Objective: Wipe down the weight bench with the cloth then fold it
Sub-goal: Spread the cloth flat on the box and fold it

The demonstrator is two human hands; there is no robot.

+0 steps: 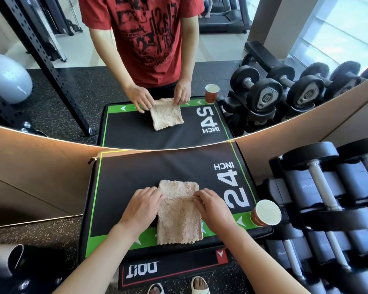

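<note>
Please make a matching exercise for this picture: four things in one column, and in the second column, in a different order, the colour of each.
Things:
1. cloth
2. paper cup
3. border stripe of the bench pad
4. dumbbell handle

Colours:
A. green
B. silver grey
C. beige
D. reddish brown outside, white inside

Pairs: 1-C, 2-D, 3-A, 4-B

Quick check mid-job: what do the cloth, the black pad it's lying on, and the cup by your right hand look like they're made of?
Cloth: soft, fluffy beige fabric, probably microfibre or terry, going by its fuzzy pile and wavy edges. Pad: smooth matte black covering, likely vinyl or faux leather, with printed green lines and white lettering and a faint sheen. Cup: seems to be paper, with a thin rolled rim, pale inside and a printed reddish-brown outside.
</note>
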